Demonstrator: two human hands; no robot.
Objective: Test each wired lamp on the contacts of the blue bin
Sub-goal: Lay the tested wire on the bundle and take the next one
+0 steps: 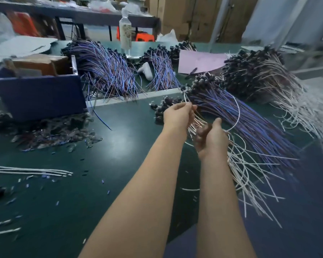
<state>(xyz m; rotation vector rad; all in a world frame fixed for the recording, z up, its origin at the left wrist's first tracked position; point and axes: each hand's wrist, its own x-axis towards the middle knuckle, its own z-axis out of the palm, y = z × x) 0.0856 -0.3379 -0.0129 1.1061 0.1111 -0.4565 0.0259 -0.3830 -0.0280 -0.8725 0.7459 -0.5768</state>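
blue bin (pixel 35 95): brown box (pixel 39 65); left hand (pixel 177 113), right hand (pixel 213 139) grip wires (pixel 233 157).

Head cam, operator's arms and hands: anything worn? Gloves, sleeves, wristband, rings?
Nothing worn that shows. The left hand and right hand are ungloved, and both forearms are bare to the frame's bottom edge: no sleeves, watch or wrist strap. No rings visible, though some fingers are hidden.
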